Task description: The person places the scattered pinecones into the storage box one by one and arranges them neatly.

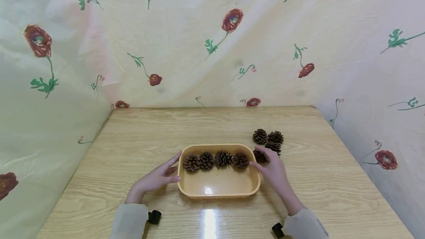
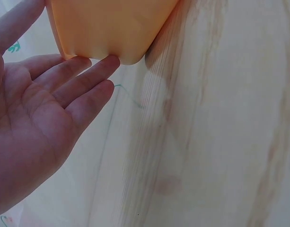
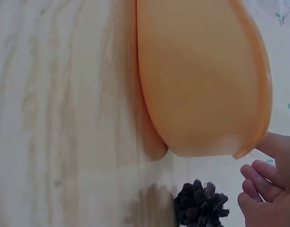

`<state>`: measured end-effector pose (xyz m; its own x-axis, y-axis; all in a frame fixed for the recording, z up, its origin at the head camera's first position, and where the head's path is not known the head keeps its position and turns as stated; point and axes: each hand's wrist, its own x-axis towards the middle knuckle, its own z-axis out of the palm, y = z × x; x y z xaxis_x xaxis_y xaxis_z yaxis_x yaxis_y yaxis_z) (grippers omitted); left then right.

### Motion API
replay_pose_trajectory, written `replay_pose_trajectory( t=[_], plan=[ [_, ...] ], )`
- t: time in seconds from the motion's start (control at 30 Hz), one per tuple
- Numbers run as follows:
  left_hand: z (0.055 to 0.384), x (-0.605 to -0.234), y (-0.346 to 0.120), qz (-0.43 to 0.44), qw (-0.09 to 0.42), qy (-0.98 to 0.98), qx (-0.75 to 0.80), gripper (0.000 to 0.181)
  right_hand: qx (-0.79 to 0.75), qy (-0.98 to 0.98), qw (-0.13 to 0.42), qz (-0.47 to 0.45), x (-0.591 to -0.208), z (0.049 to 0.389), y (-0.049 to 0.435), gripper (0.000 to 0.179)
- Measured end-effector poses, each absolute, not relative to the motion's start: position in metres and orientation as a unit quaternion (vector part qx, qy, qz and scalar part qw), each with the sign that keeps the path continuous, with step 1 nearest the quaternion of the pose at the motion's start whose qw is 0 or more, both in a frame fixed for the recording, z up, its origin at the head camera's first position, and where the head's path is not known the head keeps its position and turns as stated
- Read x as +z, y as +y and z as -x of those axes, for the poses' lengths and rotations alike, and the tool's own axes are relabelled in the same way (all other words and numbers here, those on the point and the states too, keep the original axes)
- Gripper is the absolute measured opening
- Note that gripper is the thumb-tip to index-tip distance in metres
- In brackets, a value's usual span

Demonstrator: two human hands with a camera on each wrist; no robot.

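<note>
A yellow-orange rectangular tub (image 1: 219, 191) with rounded corners stands on the table. Inside, several brown pine cones (image 1: 224, 159) form a row along its far side. My left hand (image 1: 156, 178) is at the tub's left end; in the left wrist view its extended fingers (image 2: 95, 75) touch the outer wall low down. At the other end, my right hand (image 1: 273, 170) has its thumb at the rim. The right wrist view shows one digit against the rim and the other fingers (image 3: 260, 182) loosely bent, away from the wall.
Several more pine cones (image 1: 273, 143) lie grouped on the table beyond the tub's right end, one partly behind my right hand. The wood-grain table (image 1: 149, 128) meets a flower-patterned cloth (image 1: 186, 47) at the back and sides.
</note>
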<state>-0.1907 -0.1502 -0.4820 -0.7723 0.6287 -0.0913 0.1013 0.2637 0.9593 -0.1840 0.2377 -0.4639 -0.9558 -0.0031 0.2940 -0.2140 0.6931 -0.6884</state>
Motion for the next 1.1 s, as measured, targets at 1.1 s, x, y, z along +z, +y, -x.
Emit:
replay_pose_trajectory(
  t=[1.1],
  plan=[
    [0.189,-0.482,-0.15,-0.24,0.237,0.758,0.558,0.087,0.334,-0.936,0.084,0.069,-0.47,0.187,0.264,0.056]
  ],
)
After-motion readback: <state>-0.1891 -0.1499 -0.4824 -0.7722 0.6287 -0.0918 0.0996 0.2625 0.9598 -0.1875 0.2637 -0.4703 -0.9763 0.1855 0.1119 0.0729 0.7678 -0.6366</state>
